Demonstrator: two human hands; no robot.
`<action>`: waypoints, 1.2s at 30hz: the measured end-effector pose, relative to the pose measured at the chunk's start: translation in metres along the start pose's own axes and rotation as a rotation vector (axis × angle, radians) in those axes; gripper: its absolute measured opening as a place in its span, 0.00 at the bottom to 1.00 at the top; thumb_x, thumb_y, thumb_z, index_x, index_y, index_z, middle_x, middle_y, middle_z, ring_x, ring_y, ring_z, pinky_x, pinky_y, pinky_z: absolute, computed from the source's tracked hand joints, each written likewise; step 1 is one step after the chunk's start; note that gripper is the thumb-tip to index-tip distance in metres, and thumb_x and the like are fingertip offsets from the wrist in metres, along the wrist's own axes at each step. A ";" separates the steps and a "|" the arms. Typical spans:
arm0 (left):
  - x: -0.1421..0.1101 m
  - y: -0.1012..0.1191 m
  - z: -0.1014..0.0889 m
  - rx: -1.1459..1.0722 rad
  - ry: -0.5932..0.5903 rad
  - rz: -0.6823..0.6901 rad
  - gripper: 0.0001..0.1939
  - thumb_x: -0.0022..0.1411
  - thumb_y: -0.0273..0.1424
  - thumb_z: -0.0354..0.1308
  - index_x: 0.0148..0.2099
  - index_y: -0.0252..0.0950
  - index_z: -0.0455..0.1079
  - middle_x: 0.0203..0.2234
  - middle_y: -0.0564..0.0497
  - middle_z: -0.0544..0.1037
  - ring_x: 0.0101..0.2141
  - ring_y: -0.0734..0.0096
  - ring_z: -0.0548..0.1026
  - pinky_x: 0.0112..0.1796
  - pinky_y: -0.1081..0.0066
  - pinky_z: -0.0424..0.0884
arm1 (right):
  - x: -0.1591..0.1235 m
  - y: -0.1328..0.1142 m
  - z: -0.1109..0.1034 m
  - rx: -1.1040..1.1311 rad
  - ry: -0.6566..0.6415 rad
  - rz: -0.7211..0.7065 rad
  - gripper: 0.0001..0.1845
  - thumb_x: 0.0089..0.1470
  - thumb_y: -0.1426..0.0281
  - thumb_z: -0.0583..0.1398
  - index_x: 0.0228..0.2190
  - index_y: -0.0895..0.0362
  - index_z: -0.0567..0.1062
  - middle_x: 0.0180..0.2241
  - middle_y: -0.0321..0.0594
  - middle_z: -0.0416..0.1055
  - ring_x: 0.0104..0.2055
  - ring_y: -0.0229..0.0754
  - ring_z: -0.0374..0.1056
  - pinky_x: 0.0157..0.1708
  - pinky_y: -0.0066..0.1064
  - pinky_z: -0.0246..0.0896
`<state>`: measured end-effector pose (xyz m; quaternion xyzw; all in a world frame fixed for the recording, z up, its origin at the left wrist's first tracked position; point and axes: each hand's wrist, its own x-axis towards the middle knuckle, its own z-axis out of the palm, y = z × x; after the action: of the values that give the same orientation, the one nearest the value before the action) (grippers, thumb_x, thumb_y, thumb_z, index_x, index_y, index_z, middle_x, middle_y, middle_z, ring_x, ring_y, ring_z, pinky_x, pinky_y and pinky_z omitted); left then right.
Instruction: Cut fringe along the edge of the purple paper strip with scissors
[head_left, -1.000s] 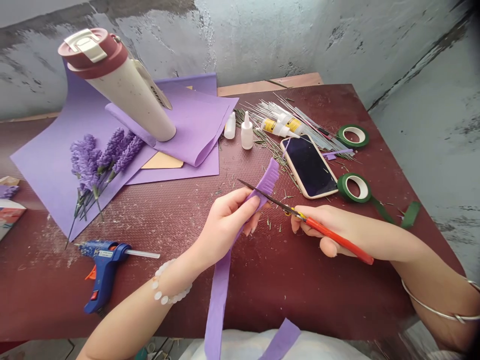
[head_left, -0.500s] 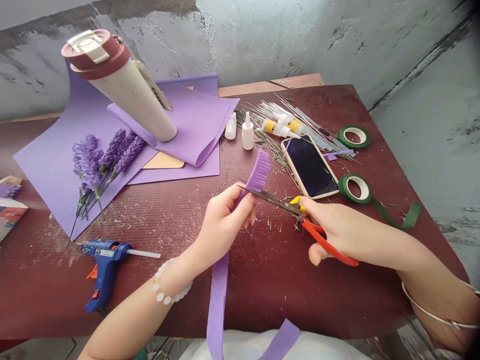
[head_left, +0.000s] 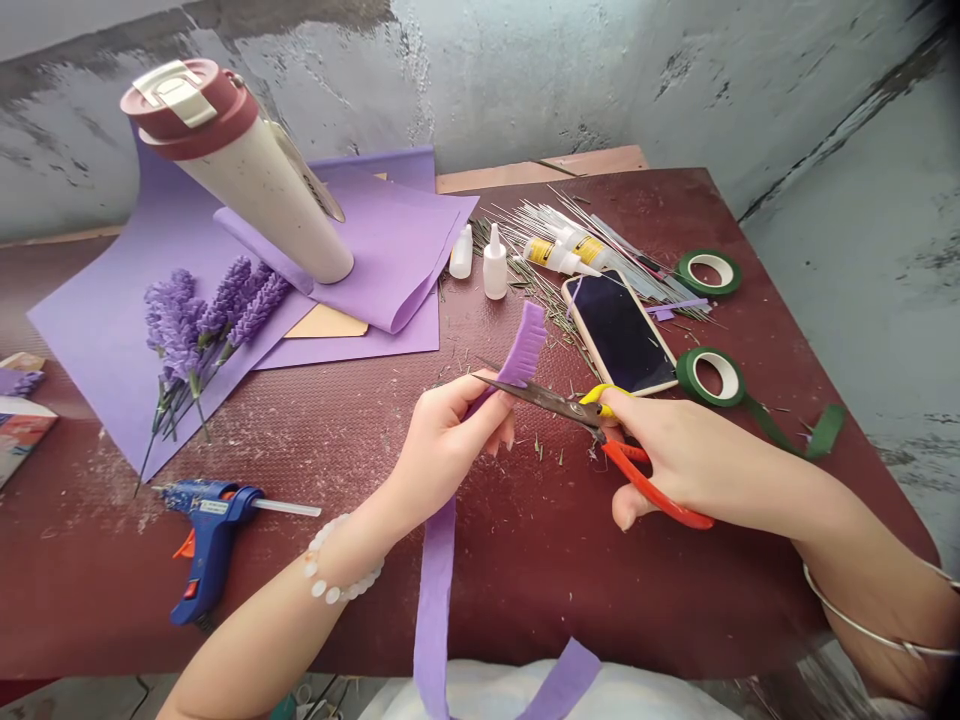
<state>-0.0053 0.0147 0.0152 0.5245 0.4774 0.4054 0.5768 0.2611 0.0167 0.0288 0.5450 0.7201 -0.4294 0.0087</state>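
1. The left hand pinched one fringed purple strip, seemingly to steady its edge.
2. The right hand gripped one pair of scissors, slightly parted at the strip, beside the left hand.
3. Beyond the right hand lay one phone and two tape rolls.

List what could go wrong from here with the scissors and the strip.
1. The blades of the scissors sit right by the left hand's thumb, so a slip could nick it.
2. The strip is slit along one edge only; a snip too deep might sever it.
3. The strip's long tail hangs down toward the lap, so it could snag or get tugged.
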 end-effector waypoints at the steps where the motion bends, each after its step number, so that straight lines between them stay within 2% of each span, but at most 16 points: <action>1: 0.000 0.000 0.000 -0.002 0.000 0.002 0.15 0.71 0.38 0.70 0.33 0.38 0.76 0.20 0.54 0.78 0.21 0.73 0.71 0.27 0.71 0.68 | 0.000 0.000 0.000 0.003 0.000 0.000 0.33 0.48 0.45 0.77 0.34 0.45 0.62 0.26 0.27 0.72 0.29 0.50 0.71 0.30 0.37 0.59; 4: 0.000 -0.001 0.001 -0.023 -0.004 0.001 0.13 0.71 0.37 0.69 0.34 0.38 0.76 0.20 0.54 0.78 0.21 0.73 0.71 0.27 0.71 0.68 | 0.002 0.006 0.002 -0.030 0.018 -0.023 0.31 0.49 0.44 0.75 0.33 0.45 0.62 0.22 0.24 0.67 0.25 0.48 0.68 0.28 0.37 0.54; 6: -0.001 -0.001 0.002 -0.040 -0.006 0.000 0.13 0.72 0.36 0.69 0.34 0.38 0.76 0.20 0.55 0.78 0.21 0.74 0.71 0.27 0.72 0.68 | 0.004 0.011 0.004 -0.043 0.048 -0.063 0.31 0.51 0.42 0.73 0.32 0.45 0.62 0.21 0.25 0.67 0.25 0.48 0.67 0.28 0.37 0.53; 8: -0.001 0.000 0.003 -0.046 -0.001 -0.005 0.14 0.72 0.37 0.69 0.33 0.38 0.75 0.20 0.54 0.78 0.22 0.74 0.71 0.28 0.72 0.68 | 0.006 0.014 0.006 -0.032 0.070 -0.096 0.28 0.55 0.42 0.70 0.31 0.45 0.62 0.22 0.28 0.73 0.25 0.47 0.68 0.29 0.37 0.54; 11: -0.002 0.001 0.002 -0.041 0.005 -0.017 0.16 0.72 0.38 0.70 0.32 0.38 0.75 0.20 0.54 0.78 0.22 0.73 0.71 0.28 0.71 0.68 | 0.005 0.014 0.008 0.001 0.060 -0.123 0.20 0.62 0.48 0.65 0.31 0.45 0.63 0.27 0.32 0.84 0.25 0.48 0.71 0.31 0.38 0.56; 14: -0.002 0.001 0.002 -0.040 0.003 -0.020 0.17 0.71 0.39 0.70 0.31 0.38 0.74 0.20 0.54 0.78 0.22 0.73 0.71 0.28 0.71 0.68 | 0.001 0.010 0.007 0.033 0.056 -0.122 0.16 0.65 0.52 0.62 0.31 0.45 0.63 0.28 0.35 0.87 0.29 0.52 0.79 0.32 0.39 0.58; 19: -0.001 0.001 0.002 -0.029 0.000 -0.036 0.18 0.71 0.38 0.69 0.29 0.39 0.74 0.20 0.54 0.79 0.21 0.73 0.71 0.28 0.71 0.69 | -0.002 0.010 0.006 0.040 0.056 -0.109 0.18 0.67 0.52 0.62 0.30 0.45 0.62 0.29 0.36 0.88 0.32 0.55 0.82 0.33 0.40 0.59; 23: -0.001 0.001 0.002 -0.049 -0.007 -0.049 0.17 0.71 0.36 0.68 0.29 0.38 0.74 0.19 0.54 0.79 0.21 0.74 0.71 0.28 0.72 0.69 | 0.003 0.017 0.006 -0.017 0.058 -0.147 0.21 0.66 0.48 0.61 0.28 0.44 0.61 0.26 0.37 0.85 0.29 0.55 0.79 0.31 0.39 0.55; 29: -0.001 0.002 0.002 -0.047 -0.007 -0.059 0.18 0.71 0.37 0.68 0.28 0.38 0.74 0.20 0.54 0.79 0.21 0.74 0.71 0.28 0.71 0.69 | 0.002 0.013 0.002 -0.003 0.030 -0.124 0.24 0.67 0.43 0.62 0.29 0.45 0.65 0.28 0.37 0.86 0.29 0.54 0.79 0.32 0.40 0.59; 36: -0.002 0.001 0.002 -0.103 -0.031 -0.059 0.18 0.72 0.36 0.70 0.29 0.38 0.74 0.20 0.54 0.79 0.21 0.75 0.72 0.28 0.72 0.68 | -0.004 0.003 -0.006 0.096 -0.027 -0.079 0.18 0.67 0.49 0.63 0.31 0.46 0.69 0.33 0.37 0.91 0.36 0.58 0.85 0.37 0.42 0.65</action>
<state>-0.0040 0.0127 0.0164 0.4859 0.4621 0.4039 0.6223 0.2680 0.0168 0.0325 0.5101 0.7196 -0.4705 -0.0249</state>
